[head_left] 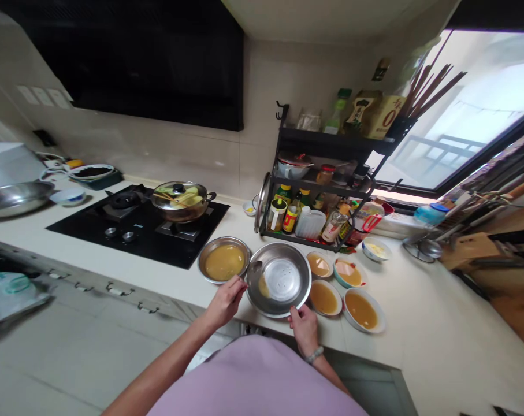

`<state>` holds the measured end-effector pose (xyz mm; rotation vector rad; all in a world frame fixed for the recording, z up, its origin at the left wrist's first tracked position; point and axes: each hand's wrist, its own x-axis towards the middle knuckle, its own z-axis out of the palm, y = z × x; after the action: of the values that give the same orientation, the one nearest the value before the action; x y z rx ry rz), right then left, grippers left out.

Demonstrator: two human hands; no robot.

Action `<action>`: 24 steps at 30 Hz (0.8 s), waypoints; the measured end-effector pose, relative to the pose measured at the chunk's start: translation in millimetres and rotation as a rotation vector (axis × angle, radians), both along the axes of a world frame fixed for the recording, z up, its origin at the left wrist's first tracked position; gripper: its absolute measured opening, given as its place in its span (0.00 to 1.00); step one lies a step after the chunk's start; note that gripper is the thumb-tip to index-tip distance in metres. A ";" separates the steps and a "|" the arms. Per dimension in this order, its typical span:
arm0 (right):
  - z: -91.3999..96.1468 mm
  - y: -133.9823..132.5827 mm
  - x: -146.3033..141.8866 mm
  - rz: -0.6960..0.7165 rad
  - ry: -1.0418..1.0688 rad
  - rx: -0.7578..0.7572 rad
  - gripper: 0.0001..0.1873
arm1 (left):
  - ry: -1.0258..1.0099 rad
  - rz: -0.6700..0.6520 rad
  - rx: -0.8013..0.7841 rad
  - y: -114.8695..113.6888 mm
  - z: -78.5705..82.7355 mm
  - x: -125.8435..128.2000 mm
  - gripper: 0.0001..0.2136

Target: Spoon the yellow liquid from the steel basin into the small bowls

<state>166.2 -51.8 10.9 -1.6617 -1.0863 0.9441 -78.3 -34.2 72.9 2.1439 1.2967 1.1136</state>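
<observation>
My left hand (227, 301) is closed around the handle of a metal spoon (256, 268). The spoon's head rests over the left side of a wide stainless steel bowl (287, 276), which has a little yellowish liquid at its bottom left. With fingers and thumb, my right hand (304, 328) grips the bowl's front rim. Left of it and close by stands a second metal bowl (225, 261) filled with yellow-brown liquid. On the other side are small bowls of similar liquid: one bowl (324, 297) beside the steel bowl and an oval bowl (363, 309) farther right.
A lidded pot (182, 202) sits on the black gas stove (132, 231). Behind the bowls is a black rack (322, 238) of bottles and jars. A small bowl of pale chopped food (375, 249) stands right of it. Knives (500, 263) hang at far right.
</observation>
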 end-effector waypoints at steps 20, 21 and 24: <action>0.1 -2.0 -0.6 -0.050 0.066 -0.004 0.16 | -1.018 0.312 -0.742 19.7 -22.3 13.8 0.09; 0.1 -1.9 -0.6 -0.055 0.075 -0.008 0.15 | -1.067 0.343 -0.765 18.6 -23.0 13.2 0.09; 0.4 -1.6 -0.6 -0.073 0.116 -0.008 0.14 | -1.152 0.416 -0.801 15.9 -21.1 8.4 0.06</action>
<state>165.6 -53.4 11.3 -1.6220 -0.9395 0.9859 -69.8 -18.3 51.8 0.4640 1.2344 1.3176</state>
